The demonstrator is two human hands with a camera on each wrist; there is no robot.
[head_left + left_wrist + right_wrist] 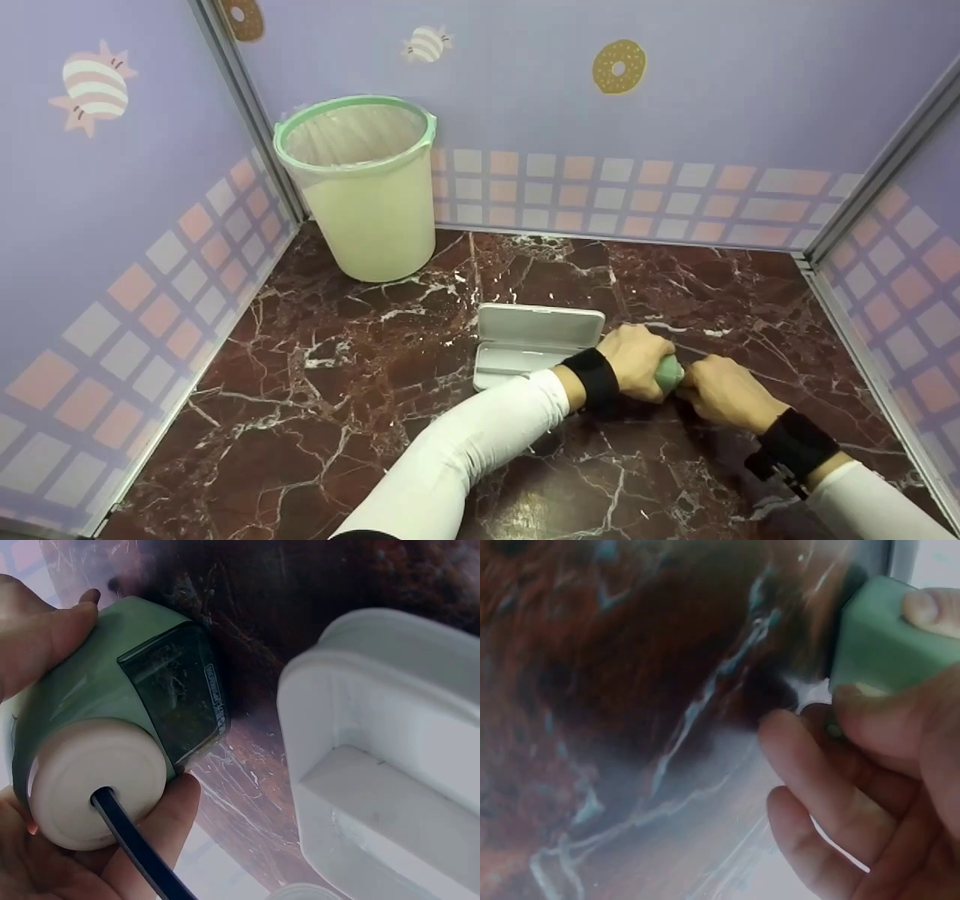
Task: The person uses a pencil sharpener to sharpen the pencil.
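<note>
My left hand (636,362) grips a green pencil sharpener (94,686), its thumb on top and fingers underneath. A dark pencil (136,844) sticks out of the sharpener's round white end in the left wrist view. Shavings show behind the smoky window (176,694) on its side. At the opposite end, my right hand (726,391) pinches the small crank between thumb and curled forefinger; the fingers hide most of it. An open white pencil case (540,327) with its lid raised lies just left of my left hand.
A pale green bin (375,221) with a clear liner stands at the back left. Purple patterned walls (517,82) enclose the dark red marbled surface (315,420) at the back and both sides. White specks lie on the surface near the bin.
</note>
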